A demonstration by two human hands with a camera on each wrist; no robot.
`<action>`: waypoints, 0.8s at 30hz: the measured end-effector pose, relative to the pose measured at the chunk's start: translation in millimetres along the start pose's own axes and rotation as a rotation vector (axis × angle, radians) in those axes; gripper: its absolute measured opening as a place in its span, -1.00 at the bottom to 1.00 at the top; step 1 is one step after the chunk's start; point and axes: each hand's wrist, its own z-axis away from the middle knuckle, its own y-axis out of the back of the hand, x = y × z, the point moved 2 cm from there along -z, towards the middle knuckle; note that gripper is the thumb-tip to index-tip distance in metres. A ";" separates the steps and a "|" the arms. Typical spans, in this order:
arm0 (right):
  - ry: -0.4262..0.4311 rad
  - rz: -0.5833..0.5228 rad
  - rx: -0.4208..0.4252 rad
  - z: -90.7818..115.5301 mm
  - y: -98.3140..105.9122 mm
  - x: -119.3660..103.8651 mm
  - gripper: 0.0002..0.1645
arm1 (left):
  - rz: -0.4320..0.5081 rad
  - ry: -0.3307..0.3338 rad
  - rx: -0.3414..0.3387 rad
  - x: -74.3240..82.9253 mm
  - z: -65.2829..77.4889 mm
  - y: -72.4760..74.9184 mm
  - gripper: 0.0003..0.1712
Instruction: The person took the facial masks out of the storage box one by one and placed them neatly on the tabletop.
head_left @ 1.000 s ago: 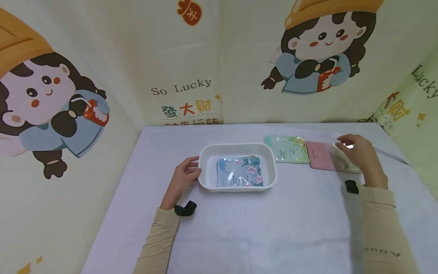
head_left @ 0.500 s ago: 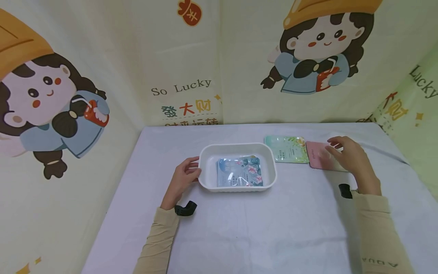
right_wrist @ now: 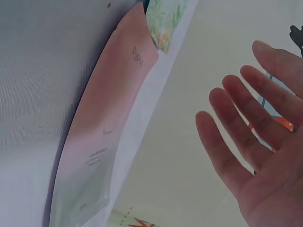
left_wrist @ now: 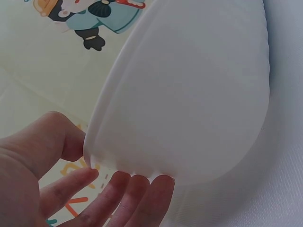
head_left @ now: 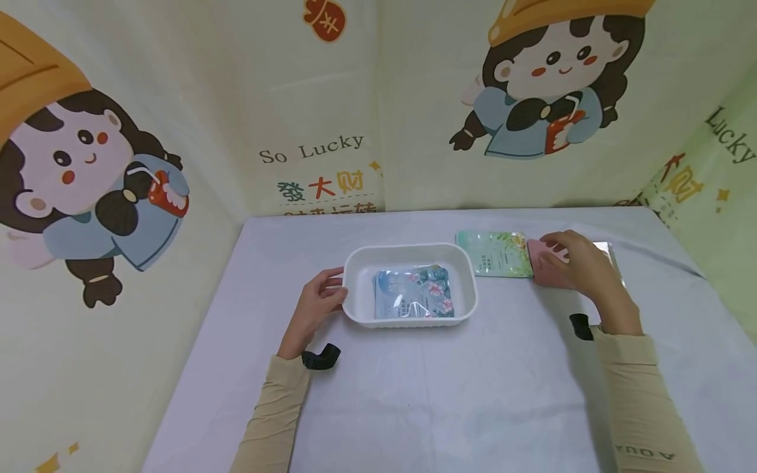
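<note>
A white plastic tray (head_left: 409,322) holds flat blue floral packets (head_left: 414,293). My left hand (head_left: 313,311) holds the tray's left end; in the left wrist view the thumb is at the rim and the fingertips lie against the outer wall (left_wrist: 189,94). To the right of the tray lies a green floral packet (head_left: 495,253). A pink packet (head_left: 542,266) lies beside it, partly hidden beneath my right hand (head_left: 582,266). In the right wrist view that hand (right_wrist: 260,123) has its fingers spread apart, away from the pink packet (right_wrist: 111,90), with nothing in it.
A white cloth covers the table (head_left: 384,394). Behind and to the sides hangs a printed curtain (head_left: 426,177) with cartoon figures. A shiny silver edge (head_left: 606,253) shows to the right of my right hand. Black wrist cameras (head_left: 321,357) sit on both wrists.
My right hand has moved left, from the pink packet's right end to over its middle. The left hand stays at the tray. The packets have not moved.
</note>
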 end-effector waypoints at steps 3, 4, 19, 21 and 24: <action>0.031 -0.019 0.009 -0.9 -2.4 -5.1 -0.55 | -0.004 0.007 0.002 0.0 -1.4 0.2 -0.41; 0.043 -0.021 0.014 -1.3 -3.4 -7.1 -0.56 | -0.009 0.009 0.004 0.2 -1.6 0.4 -0.41; 0.216 0.012 0.067 -5.2 -18.0 -44.0 -0.63 | -0.022 0.028 0.039 -30.3 -17.2 1.2 -0.41; 0.235 0.015 0.066 -4.5 -20.0 -48.3 -0.64 | -0.022 0.022 0.041 -29.8 -16.2 0.7 -0.43; 0.271 0.031 0.070 -3.0 -22.8 -55.8 -0.63 | -0.015 0.017 0.045 -29.5 -14.7 -0.4 -0.44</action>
